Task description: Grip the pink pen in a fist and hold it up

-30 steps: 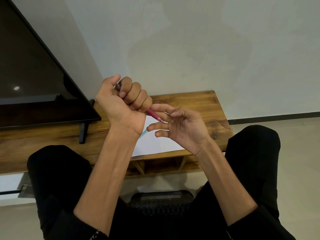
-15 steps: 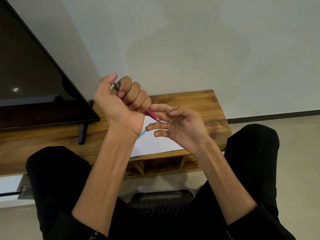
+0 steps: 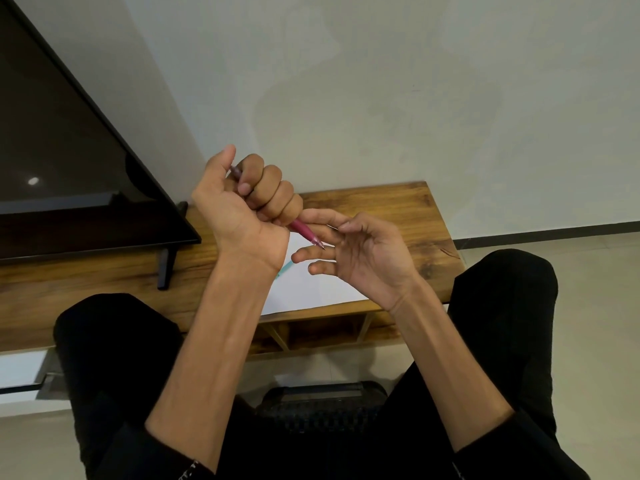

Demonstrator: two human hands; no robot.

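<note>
A dark, glossy flat television screen (image 3: 59,161) leans over the far left of the grained, honey-brown wooden table (image 3: 398,206), its thin black foot planted on the boards. My left hand (image 3: 242,209) is raised above the table, its fingers curled into a fist round the slim pink plastic pen (image 3: 304,232) — the barrel runs through the fist, one end showing by the thumb, the pointed tip slanting down to the right. Compared with a second ago, little has shifted: the fist has kept its hold, and the pen tip now sits against a finger of my right hand (image 3: 360,254). I judge this a small adjustment at the tip. The right hand's thumb and forefinger look pinched on something fine and wire-like — too small to identify — while the other fingers hang loosely curled. Under both hands lies a smooth white sheet of paper (image 3: 311,289), a teal line at its left edge.
</note>
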